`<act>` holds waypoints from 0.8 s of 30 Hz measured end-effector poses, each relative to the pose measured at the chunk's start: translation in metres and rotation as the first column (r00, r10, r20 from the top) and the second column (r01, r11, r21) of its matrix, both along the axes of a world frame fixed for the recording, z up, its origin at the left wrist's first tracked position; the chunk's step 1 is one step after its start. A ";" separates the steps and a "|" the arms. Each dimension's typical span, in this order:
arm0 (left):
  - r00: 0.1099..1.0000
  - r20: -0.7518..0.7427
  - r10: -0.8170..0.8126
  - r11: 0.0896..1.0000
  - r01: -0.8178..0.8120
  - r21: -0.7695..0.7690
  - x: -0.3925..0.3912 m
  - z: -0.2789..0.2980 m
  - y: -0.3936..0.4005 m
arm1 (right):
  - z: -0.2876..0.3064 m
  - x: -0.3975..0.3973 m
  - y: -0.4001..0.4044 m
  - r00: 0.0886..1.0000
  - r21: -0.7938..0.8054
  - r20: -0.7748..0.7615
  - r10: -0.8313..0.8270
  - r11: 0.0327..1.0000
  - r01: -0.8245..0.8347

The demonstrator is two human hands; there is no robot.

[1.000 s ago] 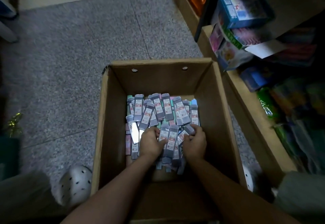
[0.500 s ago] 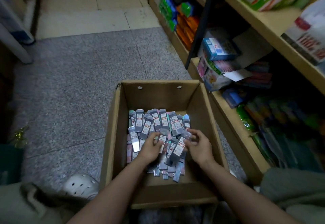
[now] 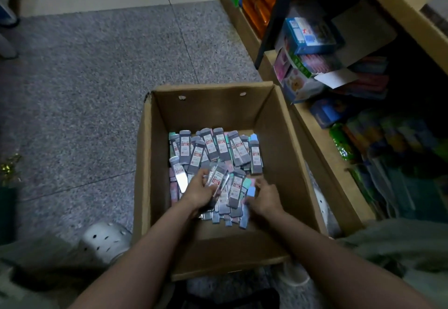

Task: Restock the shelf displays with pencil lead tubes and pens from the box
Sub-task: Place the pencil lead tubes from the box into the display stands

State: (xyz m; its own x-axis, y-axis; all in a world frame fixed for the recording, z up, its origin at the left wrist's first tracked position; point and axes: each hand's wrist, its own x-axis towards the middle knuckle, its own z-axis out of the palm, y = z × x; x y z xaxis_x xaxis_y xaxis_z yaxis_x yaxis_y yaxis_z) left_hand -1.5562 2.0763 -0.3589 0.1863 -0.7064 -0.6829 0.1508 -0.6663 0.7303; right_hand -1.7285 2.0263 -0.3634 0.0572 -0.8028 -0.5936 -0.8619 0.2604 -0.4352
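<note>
Hands worked inside the cardboard box [image 3: 278, 143] on the floor: your left hand [image 3: 201, 191] gripped several pencil lead tubes [image 3: 219, 177]; your right hand [image 3: 265, 197], fingers curled, touched the pile.

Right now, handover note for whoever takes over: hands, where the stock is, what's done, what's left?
Left hand: closed on a small bunch of lead tubes, inside the cardboard box.
Right hand: down in the box, fingers on the near-right tubes; grip unclear.
Stock: loose pile of tubes covers the box bottom. Box sits on the floor beside the low shelf. No pens visible.
Done: nothing seen shelved yet.
Left: lift the handful out, place it on the shelf, repeat.
</note>
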 end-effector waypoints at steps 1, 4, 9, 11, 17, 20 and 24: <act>1.000 0.010 0.010 1.000 -0.010 0.014 -0.002 -0.003 -0.002 | -0.007 0.001 0.001 0.999 0.044 -0.051 0.007 0.999 -0.005; 0.998 0.053 -0.031 1.000 0.031 0.003 -0.008 -0.014 -0.007 | -0.021 0.007 -0.006 0.995 0.078 -0.098 -0.010 0.997 0.018; 0.998 0.058 -0.032 0.999 0.032 0.010 -0.012 -0.026 -0.011 | -0.034 0.008 -0.020 0.986 0.017 -0.124 0.111 0.994 -0.110; 0.998 0.054 -0.024 1.000 0.024 0.010 -0.013 -0.029 -0.013 | -0.038 0.006 -0.021 0.988 -0.036 -0.114 0.103 0.994 -0.107; 1.000 0.023 -0.018 1.000 0.018 -0.005 -0.013 -0.030 -0.014 | -0.044 0.009 -0.024 0.993 -0.092 -0.111 -0.027 0.996 0.017; 1.000 0.012 0.011 1.000 -0.011 -0.015 -0.013 -0.026 -0.013 | -0.034 0.011 -0.025 0.998 -0.194 -0.012 -0.065 0.979 0.061; 0.999 0.029 0.029 0.998 -0.027 -0.049 -0.011 -0.008 -0.021 | 0.000 0.011 -0.028 0.960 -0.272 0.239 -0.145 0.939 0.210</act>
State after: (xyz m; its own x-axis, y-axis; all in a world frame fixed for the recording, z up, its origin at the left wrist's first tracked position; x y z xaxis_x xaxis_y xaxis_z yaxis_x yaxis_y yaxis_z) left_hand -1.5672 2.0556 -0.3665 0.2263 -0.7330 -0.6415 0.1462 -0.6255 0.7664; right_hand -1.7171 1.9986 -0.3634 -0.0037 -0.9470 -0.3213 -0.6924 0.2342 -0.6825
